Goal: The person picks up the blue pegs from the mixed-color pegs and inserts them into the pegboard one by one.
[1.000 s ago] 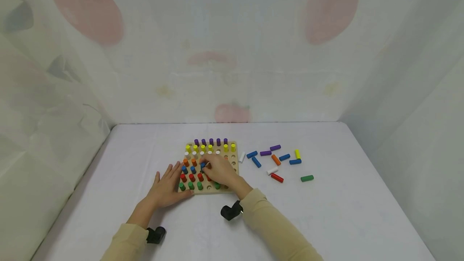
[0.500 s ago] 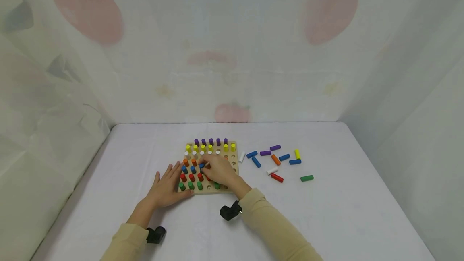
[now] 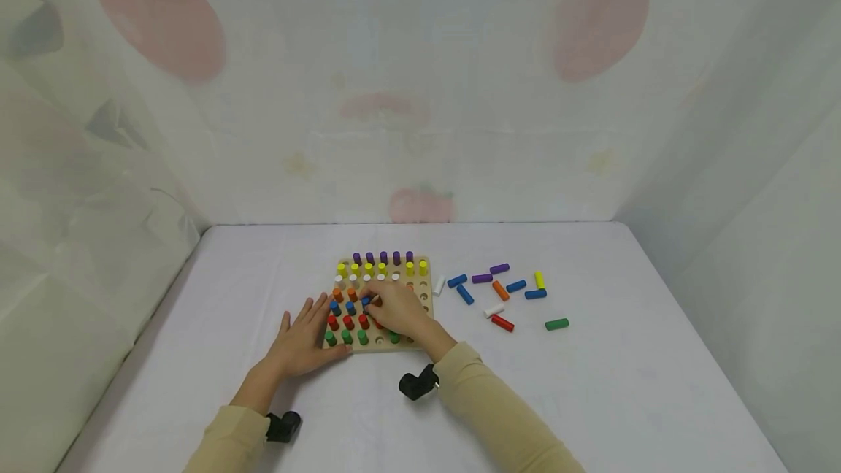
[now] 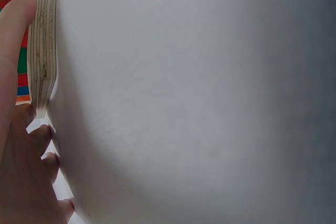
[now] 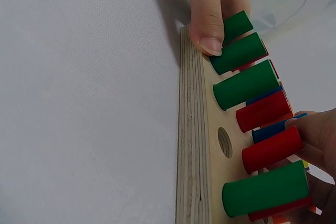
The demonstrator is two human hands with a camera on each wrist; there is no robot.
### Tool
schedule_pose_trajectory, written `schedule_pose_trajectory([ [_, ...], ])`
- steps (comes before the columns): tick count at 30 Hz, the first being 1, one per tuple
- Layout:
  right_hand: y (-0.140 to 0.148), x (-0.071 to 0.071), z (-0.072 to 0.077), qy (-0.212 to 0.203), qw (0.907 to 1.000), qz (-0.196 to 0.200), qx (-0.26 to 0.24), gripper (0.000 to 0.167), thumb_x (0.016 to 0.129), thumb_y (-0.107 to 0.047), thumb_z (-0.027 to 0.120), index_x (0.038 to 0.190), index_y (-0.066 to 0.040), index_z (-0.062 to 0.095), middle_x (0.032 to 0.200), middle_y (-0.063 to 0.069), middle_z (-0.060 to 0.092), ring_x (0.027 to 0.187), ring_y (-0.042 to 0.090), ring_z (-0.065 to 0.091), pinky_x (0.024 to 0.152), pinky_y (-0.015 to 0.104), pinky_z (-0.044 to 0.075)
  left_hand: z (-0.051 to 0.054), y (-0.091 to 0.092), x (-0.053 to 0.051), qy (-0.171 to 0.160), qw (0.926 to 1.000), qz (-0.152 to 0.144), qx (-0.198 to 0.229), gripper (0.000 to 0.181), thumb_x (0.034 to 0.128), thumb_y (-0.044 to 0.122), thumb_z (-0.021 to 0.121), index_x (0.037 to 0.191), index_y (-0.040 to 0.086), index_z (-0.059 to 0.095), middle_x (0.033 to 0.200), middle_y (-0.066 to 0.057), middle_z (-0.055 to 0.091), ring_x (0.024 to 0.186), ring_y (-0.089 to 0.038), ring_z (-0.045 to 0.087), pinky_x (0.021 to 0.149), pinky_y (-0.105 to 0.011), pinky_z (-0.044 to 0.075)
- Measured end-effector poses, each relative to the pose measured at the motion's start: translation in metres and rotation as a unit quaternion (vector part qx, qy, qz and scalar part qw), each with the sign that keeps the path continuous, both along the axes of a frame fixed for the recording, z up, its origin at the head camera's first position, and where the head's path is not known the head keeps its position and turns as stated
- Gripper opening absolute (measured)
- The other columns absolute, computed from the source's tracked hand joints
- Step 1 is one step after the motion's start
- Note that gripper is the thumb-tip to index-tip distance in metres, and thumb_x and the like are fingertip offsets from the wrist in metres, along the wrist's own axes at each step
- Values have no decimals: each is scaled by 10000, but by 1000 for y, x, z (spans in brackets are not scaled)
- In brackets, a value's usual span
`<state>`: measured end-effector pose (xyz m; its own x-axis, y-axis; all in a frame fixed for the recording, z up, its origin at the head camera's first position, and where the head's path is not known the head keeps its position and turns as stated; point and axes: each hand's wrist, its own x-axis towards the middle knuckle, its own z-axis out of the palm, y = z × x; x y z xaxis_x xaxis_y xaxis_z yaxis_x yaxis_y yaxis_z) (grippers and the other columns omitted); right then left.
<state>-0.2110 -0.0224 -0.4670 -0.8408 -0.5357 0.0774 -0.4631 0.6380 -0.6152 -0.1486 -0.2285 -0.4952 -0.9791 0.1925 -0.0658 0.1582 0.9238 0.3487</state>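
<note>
A wooden pegboard (image 3: pixel 379 349) lies on the white table with rows of coloured pegs standing in it. My left hand (image 3: pixel 301 341) rests at the board's left side, fingers spread and straight. Its thumb (image 5: pixel 207 32) touches the near left corner beside a green peg (image 5: pixel 239 53). Over the board, my right hand (image 3: pixel 402 309) pinches a blue peg (image 5: pixel 270 131) between thumb and fingertips. This peg stands upright in the blue row, to the right of two other blue pegs (image 3: pixel 350 308). The right hand hides part of the board's middle and right.
Loose pegs lie scattered right of the board, among them a white peg (image 3: pixel 439 285), a red peg (image 3: pixel 502 323), an orange peg (image 3: pixel 501 290) and a green peg (image 3: pixel 557 324). An unfilled hole (image 5: pixel 224 142) shows in the green row. White cloth walls stand behind and beside the table.
My right hand has shifted very slightly left and the pinched blue peg sits a little lower. The left hand and the loose pegs stay where they were.
</note>
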Motion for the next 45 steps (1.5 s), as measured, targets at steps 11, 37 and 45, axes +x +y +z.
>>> schedule_pose_trajectory([
  [11,-1,-1,0,1,10000,-32,67,161,881,-174,619,1038,-197,647,1029,-60,665,852,20,589,709,146,479,0,-1,-1,31,10000,-16,-7,1053,708,681,607,1471,77,206,1523,-131,204,1385,-394,152,1037,-683,40],
  [37,2,1,0,64,9998,154,61,223,907,-201,582,1118,-174,648,1084,-57,646,930,42,594,765,151,484,-1,-3,-2,59,10000,-54,-27,1057,707,700,590,1474,88,198,1521,-135,210,1382,-399,159,1031,-691,43],
  [45,8,4,3,188,9996,187,-81,230,910,-184,578,1127,-163,650,1081,-62,649,941,39,614,769,136,490,0,-3,-1,49,10000,-66,-35,1053,713,687,595,1473,78,197,1522,-137,207,1382,-401,156,1031,-690,44],
])
